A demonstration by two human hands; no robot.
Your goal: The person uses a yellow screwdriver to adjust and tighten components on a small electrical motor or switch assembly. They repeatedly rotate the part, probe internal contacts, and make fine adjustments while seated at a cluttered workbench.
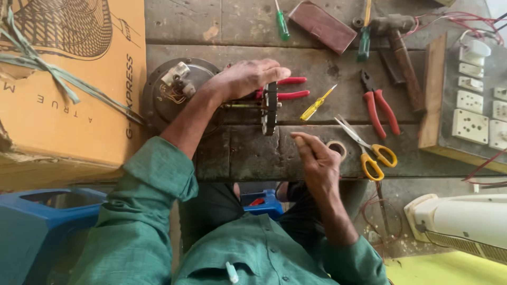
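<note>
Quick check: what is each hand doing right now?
Left hand: laid over the black ring-shaped motor core, steadying it upright.
Right hand: fingers curled, whether pinching something cannot be told.

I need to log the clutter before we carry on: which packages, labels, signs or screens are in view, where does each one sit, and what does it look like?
Cardboard box: far left on the workbench, beside the left hand; large, tan, dark lettering and a line drawing, tied with pale green strapping, torn lower edge.
No separate labels, signs or screens show.
</note>
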